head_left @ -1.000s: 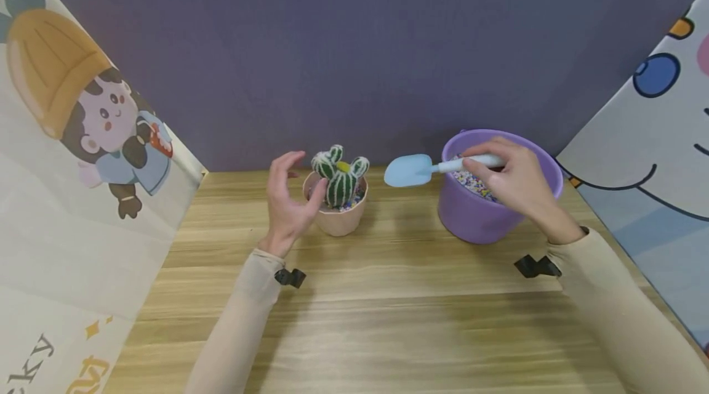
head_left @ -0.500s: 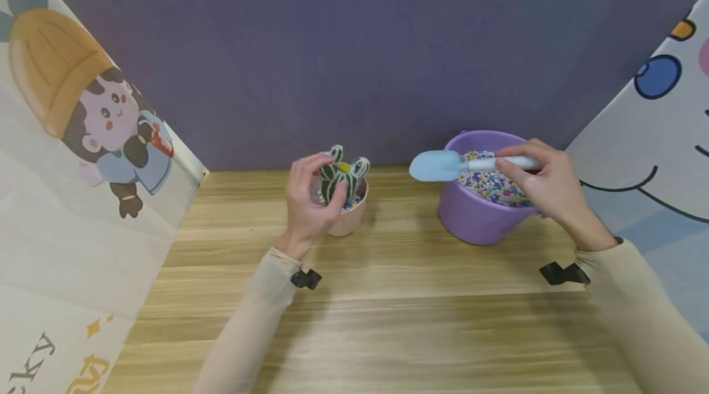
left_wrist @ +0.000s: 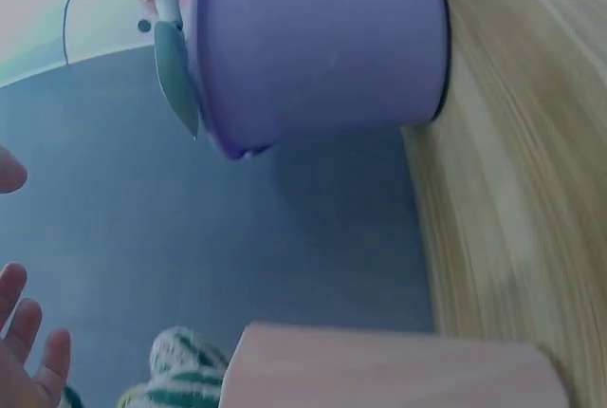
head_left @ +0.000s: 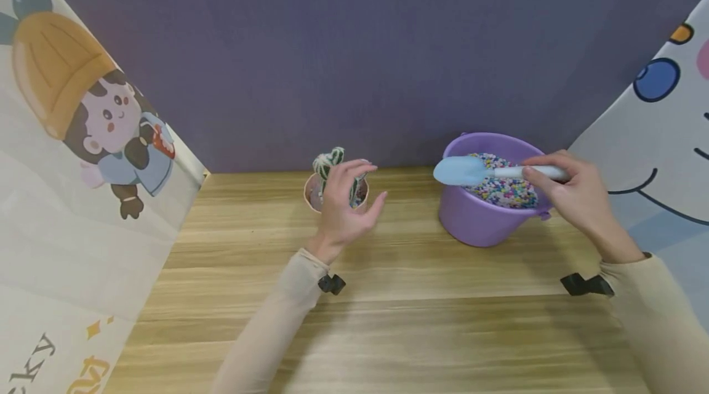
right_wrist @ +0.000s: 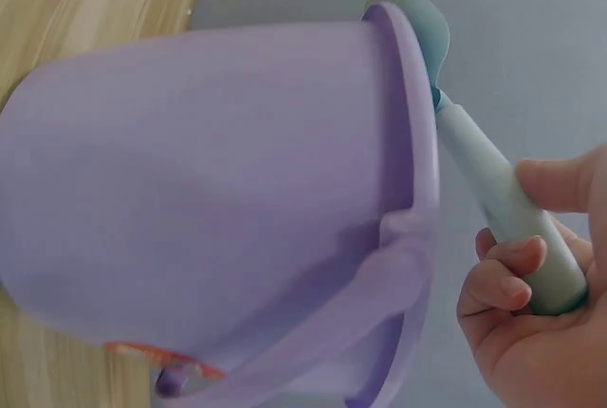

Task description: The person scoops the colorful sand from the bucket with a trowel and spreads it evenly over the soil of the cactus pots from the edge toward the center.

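Note:
My right hand (head_left: pixel 578 197) holds a small trowel (head_left: pixel 461 171) by its white handle. The trowel's light-blue scoop lies over the left rim of a purple bucket (head_left: pixel 476 225), and its handle spans the opening. Inside the bucket are many small coloured beads (head_left: pixel 512 192). My left hand (head_left: pixel 344 209) is held in front of a pale pink pot (head_left: pixel 311 194) with a striped green-and-white toy cactus (head_left: pixel 325 163), partly hiding both. Its fingers are loosely bent, thumb apart, with nothing between them. In the left wrist view, the pot (left_wrist: pixel 379 370) shows below the bucket.
Both containers stand on a wood-grain table (head_left: pixel 399 332), near a dark grey-purple back wall (head_left: pixel 360 61). Light printed panels close in the left (head_left: pixel 61 209) and right (head_left: pixel 664 154) sides. The bucket's handle (right_wrist: pixel 351 304) hangs down its side.
My right hand has moved right with the trowel, bringing the scoop from left of the bucket to its rim. My left hand has shifted right, from beside the pot to in front of it.

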Demonstrator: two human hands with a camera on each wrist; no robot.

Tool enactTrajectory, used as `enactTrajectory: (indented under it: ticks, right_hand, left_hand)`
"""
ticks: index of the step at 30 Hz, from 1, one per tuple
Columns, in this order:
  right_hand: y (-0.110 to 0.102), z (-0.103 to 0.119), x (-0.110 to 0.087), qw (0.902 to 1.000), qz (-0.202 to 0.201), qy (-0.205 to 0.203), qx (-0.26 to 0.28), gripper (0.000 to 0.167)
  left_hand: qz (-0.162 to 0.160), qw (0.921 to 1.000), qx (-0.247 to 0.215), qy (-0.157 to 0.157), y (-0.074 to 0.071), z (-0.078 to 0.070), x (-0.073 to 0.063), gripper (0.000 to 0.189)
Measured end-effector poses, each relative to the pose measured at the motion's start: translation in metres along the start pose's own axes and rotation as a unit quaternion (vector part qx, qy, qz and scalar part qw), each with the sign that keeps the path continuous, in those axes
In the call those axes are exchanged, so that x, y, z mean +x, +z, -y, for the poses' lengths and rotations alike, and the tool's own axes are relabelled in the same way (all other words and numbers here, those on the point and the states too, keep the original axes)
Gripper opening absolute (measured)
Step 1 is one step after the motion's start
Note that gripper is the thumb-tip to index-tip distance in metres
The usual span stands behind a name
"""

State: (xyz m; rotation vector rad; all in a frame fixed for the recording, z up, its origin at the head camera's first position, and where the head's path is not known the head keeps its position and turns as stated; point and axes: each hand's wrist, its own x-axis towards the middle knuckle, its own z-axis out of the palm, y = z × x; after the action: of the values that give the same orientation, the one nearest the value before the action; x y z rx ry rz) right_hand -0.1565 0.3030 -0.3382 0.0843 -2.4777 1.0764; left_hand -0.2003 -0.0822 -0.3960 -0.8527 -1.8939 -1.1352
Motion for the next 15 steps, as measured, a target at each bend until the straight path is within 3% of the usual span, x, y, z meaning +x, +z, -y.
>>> enactTrajectory:
  ticks: [7, 15]
  right_hand:
    - [-0.013, -0.018, -0.009, 0.9993, 0.005, 0.035, -0.01, 0.037]
    - [-0.024, -0.031, -0.014, 0.9976, 0.008, 0.062, -0.028, 0.038]
  left_hand:
    - [0.093, 0.9933, -0.011, -0.068, 0.021, -0.012, -0.008, 0.05]
    - [0.184, 0.9707, -0.014, -0.154, 0.043, -0.017, -0.009, 0.063]
